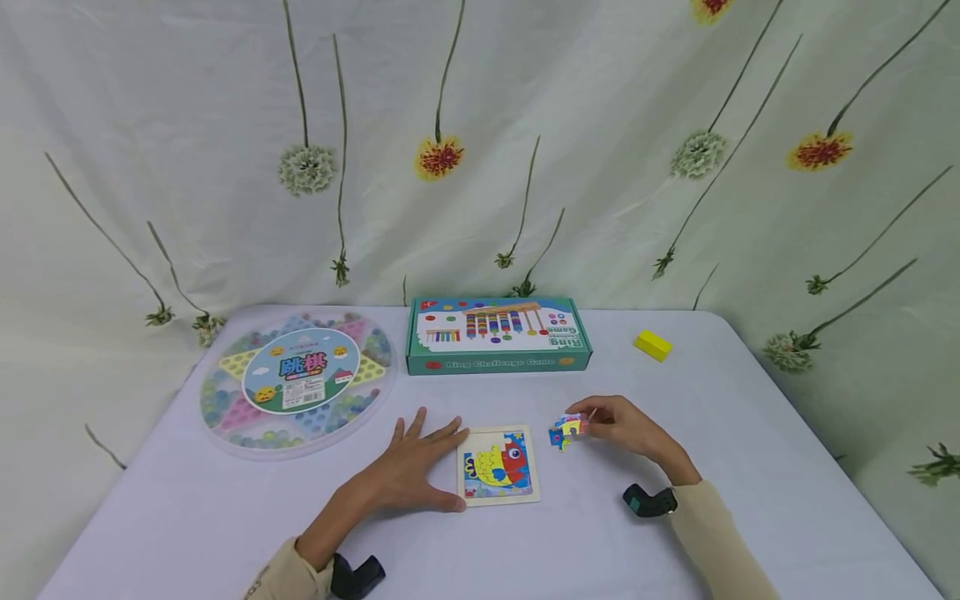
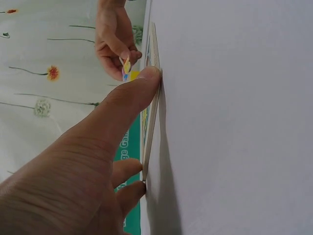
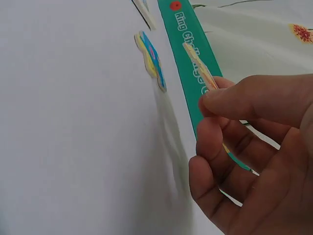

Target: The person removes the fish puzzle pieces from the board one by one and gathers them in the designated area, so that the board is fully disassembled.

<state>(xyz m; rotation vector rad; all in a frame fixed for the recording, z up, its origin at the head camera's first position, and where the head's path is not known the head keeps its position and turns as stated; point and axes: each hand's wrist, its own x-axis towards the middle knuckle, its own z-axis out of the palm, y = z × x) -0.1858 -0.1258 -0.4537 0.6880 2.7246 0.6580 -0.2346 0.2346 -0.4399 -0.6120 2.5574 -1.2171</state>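
A round game [image 1: 302, 372] lies beyond the left hand [image 1: 415, 465], whose fingers are spread, thumb and fingertips touching the side of a fish puzzle [image 1: 498, 467]. The puzzle lies between the hands, a green box [image 1: 498, 337] beyond it. A loose piece [image 1: 556, 438] lies near the right hand [image 1: 624, 429], which pinches a second piece [image 1: 573, 425]; a yellow block [image 1: 653, 345] sits beyond.
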